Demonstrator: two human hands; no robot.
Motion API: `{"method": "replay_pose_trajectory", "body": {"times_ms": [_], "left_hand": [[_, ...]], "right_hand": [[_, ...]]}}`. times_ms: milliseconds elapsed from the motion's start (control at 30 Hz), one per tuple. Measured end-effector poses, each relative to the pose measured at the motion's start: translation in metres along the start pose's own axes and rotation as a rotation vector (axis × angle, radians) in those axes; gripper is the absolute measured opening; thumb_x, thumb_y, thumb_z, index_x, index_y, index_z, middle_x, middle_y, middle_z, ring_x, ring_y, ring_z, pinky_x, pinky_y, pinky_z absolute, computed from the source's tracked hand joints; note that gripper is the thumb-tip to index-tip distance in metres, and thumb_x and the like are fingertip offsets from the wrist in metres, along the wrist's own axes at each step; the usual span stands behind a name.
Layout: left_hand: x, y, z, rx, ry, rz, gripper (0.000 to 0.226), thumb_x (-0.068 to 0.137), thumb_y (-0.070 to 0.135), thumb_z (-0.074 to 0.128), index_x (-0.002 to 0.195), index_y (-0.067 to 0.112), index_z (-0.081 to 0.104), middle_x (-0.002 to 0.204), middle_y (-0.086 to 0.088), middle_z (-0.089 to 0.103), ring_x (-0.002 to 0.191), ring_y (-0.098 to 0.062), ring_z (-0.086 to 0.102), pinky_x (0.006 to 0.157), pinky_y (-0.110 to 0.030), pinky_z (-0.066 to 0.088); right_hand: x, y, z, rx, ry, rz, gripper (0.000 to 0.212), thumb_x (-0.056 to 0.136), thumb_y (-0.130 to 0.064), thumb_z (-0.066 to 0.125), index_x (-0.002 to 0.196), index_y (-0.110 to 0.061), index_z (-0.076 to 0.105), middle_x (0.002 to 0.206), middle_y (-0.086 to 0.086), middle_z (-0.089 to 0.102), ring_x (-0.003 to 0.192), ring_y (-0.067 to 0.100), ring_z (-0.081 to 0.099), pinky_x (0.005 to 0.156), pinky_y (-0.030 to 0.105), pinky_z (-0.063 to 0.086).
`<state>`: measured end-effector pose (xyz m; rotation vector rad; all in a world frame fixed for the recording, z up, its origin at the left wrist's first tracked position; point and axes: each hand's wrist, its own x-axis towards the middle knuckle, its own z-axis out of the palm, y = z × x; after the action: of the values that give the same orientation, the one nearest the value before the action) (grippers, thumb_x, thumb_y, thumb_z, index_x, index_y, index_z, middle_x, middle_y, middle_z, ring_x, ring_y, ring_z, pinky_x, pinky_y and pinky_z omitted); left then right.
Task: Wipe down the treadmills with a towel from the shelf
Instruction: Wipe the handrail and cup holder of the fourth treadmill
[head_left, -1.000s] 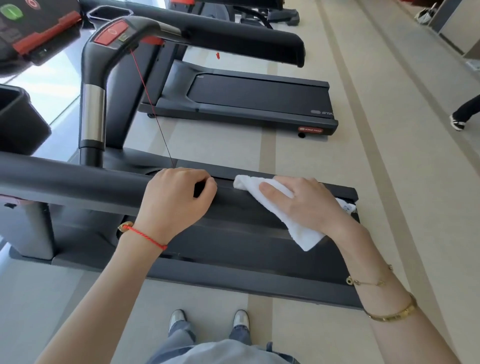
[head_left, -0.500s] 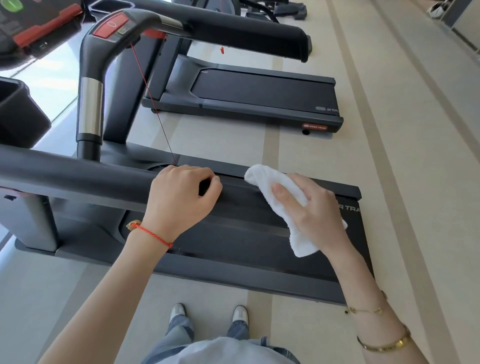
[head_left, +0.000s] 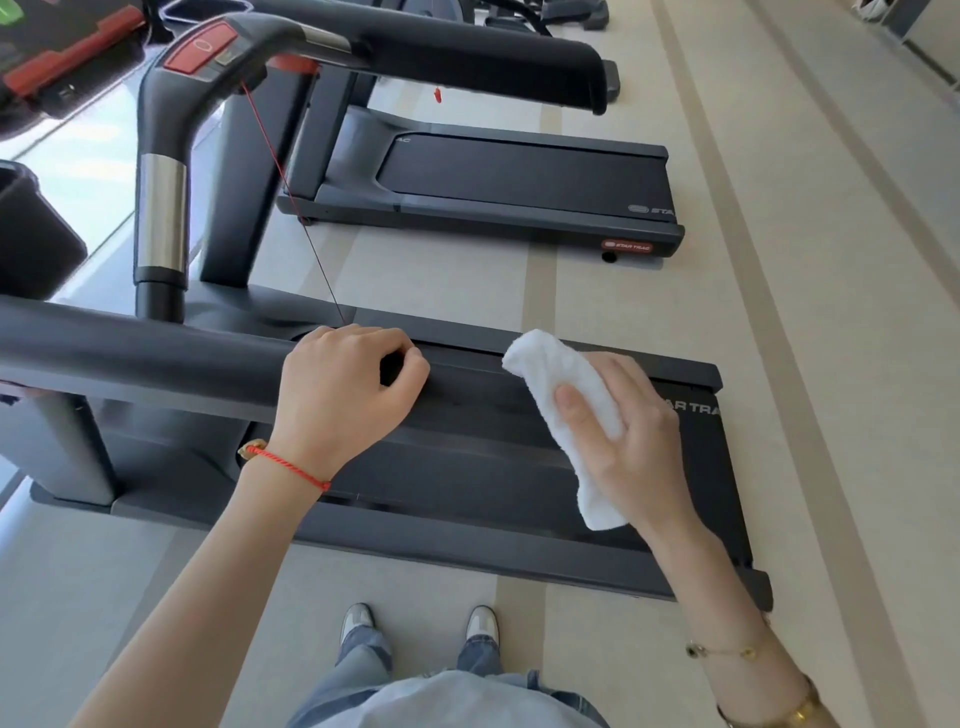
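Note:
I stand beside a dark grey treadmill (head_left: 467, 540) and look down over its near handrail (head_left: 156, 358). My left hand (head_left: 345, 395) is closed around the free end of that handrail. My right hand (head_left: 628, 441) holds a folded white towel (head_left: 561, 384), lifted just past the rail's end above the running deck. The towel's top end sticks out above my thumb and its bottom end hangs below my palm.
A second treadmill (head_left: 519, 176) stands parallel farther away, with its own black handrail (head_left: 467, 52) overhead. A curved grip with a red stop button (head_left: 200, 47) rises at left, trailing a red safety cord (head_left: 291, 192). Beige floor (head_left: 831, 312) stretches to the right. My shoes (head_left: 421, 621) are below.
My right hand has lifted the towel off the end of the handrail and turned it more upright, drifting slightly right. My left hand has kept its grip on the rail.

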<state>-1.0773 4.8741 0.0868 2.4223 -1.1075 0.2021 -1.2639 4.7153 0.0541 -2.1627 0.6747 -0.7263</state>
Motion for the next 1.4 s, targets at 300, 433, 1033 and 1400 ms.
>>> {"method": "replay_pose_trajectory", "body": {"times_ms": [300, 433, 1033, 1400], "left_hand": [[-0.001, -0.002, 0.002, -0.002, 0.002, 0.000, 0.034, 0.088, 0.037, 0.042, 0.073, 0.024, 0.069, 0.065, 0.008, 0.063, 0.064, -0.016, 0.055, 0.061, -0.008, 0.025], [0.000, -0.003, 0.003, -0.004, 0.014, 0.010, 0.035, 0.088, 0.038, 0.040, 0.073, 0.024, 0.069, 0.065, 0.008, 0.064, 0.064, -0.016, 0.055, 0.061, -0.008, 0.025], [0.002, -0.051, -0.036, -0.103, 0.053, 0.119, 0.019, 0.096, 0.018, 0.056, 0.105, 0.010, 0.071, 0.102, 0.000, 0.071, 0.098, -0.024, 0.059, 0.090, -0.051, 0.047], [0.005, -0.185, -0.087, -0.073, 0.071, 0.082, 0.018, 0.097, 0.015, 0.056, 0.103, 0.009, 0.072, 0.095, -0.003, 0.068, 0.089, -0.026, 0.061, 0.087, -0.050, 0.050]], "right_hand": [[0.038, -0.010, -0.012, 0.047, -0.349, 0.158, 0.048, 0.082, -0.068, 0.047, 0.092, -0.026, 0.067, 0.083, -0.007, 0.068, 0.084, 0.013, 0.064, 0.080, 0.045, 0.053], [0.011, -0.006, 0.000, -0.089, -0.114, -0.041, 0.030, 0.091, -0.060, 0.044, 0.100, -0.036, 0.060, 0.096, -0.018, 0.059, 0.091, 0.004, 0.056, 0.080, 0.029, 0.045], [0.035, -0.071, 0.061, -0.532, -0.269, -0.365, 0.049, 0.096, -0.058, 0.029, 0.121, -0.024, 0.053, 0.106, -0.006, 0.057, 0.089, 0.021, 0.057, 0.074, 0.038, 0.048], [0.053, -0.154, 0.176, -0.535, -0.286, -0.416, 0.048, 0.097, -0.056, 0.030, 0.127, -0.024, 0.049, 0.113, -0.004, 0.055, 0.094, 0.023, 0.056, 0.076, 0.039, 0.048]]}}
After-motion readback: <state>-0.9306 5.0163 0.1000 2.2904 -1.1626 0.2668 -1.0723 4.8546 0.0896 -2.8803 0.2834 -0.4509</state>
